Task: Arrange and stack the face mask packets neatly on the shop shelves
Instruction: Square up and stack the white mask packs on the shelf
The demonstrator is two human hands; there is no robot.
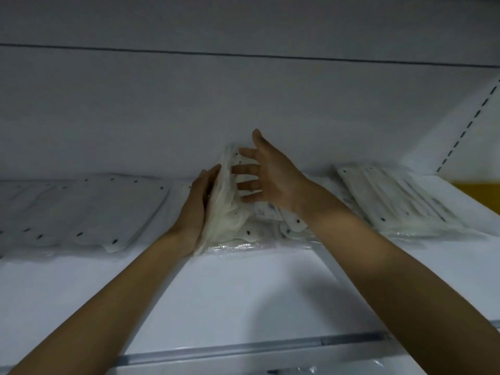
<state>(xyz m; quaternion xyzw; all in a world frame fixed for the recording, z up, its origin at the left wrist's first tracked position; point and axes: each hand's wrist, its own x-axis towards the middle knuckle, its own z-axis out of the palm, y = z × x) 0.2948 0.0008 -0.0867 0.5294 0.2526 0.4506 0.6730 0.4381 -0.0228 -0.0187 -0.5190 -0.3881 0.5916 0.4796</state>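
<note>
White shop shelf [243,299] fills the view, dim light, white back panel [189,104] behind, slotted upright [470,117] at far right with a yellow patch [479,189] below it. Clear price strip [243,347] runs along the shelf's front edge.

Left hand [194,209] presses flat against the left face of a bundle of face mask packets [226,201] standing on edge mid-shelf, fingers straight along the plastic, thumb not visible. Right hand [273,177] is on the bundle's right side, fingers [247,169] spread wide and straight, tips touching or just beside the packets; cannot tell which. Thumb points up. It grips nothing.

Loose packets [286,226] lie flat and overlapping at the foot of the bundle, under the right wrist. Left stack of packets [81,209] lies flat near the back panel, dark dots along its edges. Right stack of packets [400,201] lies flat and skewed, near the upright. Both stacks sit apart from the hands.
</note>
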